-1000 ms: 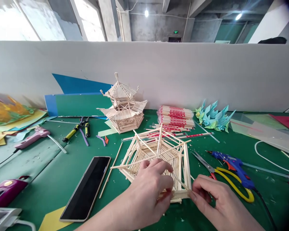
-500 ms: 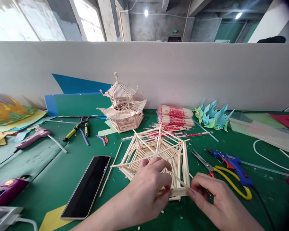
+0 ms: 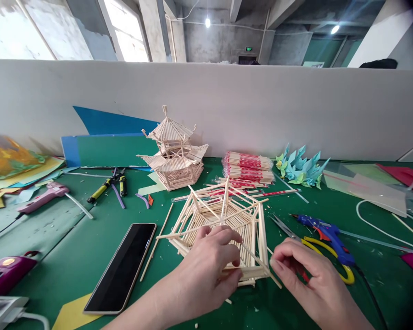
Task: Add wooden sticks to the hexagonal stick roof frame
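My left hand [image 3: 211, 263] reaches over a many-sided frame of thin wooden sticks [image 3: 263, 233], its thumb and fingers closed on the near side. A slanting stick [image 3: 254, 257] runs from beneath these fingers past the near right corner, where its end pokes out. Just right of that end is my right hand [image 3: 304, 275], fingers bent and partly apart, touching nothing that I can see. Sticks meet over the middle of the frame, above a floor of sticks laid side by side. My left hand hides part of the near side.
Behind the frame stand a stick pagoda [image 3: 174, 156] and bundled sticks [image 3: 248, 167]. Scissors [image 3: 318, 245] and a blue glue gun [image 3: 325, 233] lie right. A phone [image 3: 122, 266], pliers [image 3: 103, 190] and a pink glue gun [image 3: 46, 197] lie left. Folded blue paper [image 3: 303, 167] sits back right.
My right hand has come off the frame's near right corner and lets go of the slanting stick, whose end now shows. My left hand keeps its hold. The view has shifted slightly.
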{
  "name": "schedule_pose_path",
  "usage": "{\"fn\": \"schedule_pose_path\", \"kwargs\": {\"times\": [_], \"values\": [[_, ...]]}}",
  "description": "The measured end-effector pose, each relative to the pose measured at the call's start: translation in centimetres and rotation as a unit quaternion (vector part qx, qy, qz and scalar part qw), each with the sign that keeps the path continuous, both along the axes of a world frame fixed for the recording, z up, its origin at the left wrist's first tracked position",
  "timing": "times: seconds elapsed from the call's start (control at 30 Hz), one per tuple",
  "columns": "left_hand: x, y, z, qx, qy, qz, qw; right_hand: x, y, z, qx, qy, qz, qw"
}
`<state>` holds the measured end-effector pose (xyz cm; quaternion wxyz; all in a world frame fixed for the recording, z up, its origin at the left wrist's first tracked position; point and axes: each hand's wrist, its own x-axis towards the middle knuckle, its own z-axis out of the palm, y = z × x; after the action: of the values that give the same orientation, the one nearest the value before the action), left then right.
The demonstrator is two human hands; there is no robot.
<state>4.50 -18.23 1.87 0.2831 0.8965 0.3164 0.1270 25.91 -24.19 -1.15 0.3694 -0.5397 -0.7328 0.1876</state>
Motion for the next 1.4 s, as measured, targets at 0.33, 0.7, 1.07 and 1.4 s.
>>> {"fn": "schedule_pose_path", "kwargs": {"times": [0.33, 0.7, 1.07, 1.4], "values": [[-0.1, -0.5, 0.1, 0.027, 0.011, 0.007, 1.000, 0.1, 1.9, -4.5, 0.119, 0.247, -0.165, 0.947], [-0.2, 0.0, 0.7, 0.029, 0.025, -0.027, 0.999, 1.1, 3.2, -10.2, 0.130, 0.271, -0.294, 0.907], [-0.1, 0.0, 0.9, 0.037, 0.026, -0.027, 0.999, 0.9, 2.8, -8.6, 0.137, 0.250, -0.245, 0.926], [0.1, -0.2, 0.5, 0.057, 0.027, -0.018, 0.998, -0.3, 1.4, 0.2, 0.045, -0.020, 0.119, 0.992]]}}
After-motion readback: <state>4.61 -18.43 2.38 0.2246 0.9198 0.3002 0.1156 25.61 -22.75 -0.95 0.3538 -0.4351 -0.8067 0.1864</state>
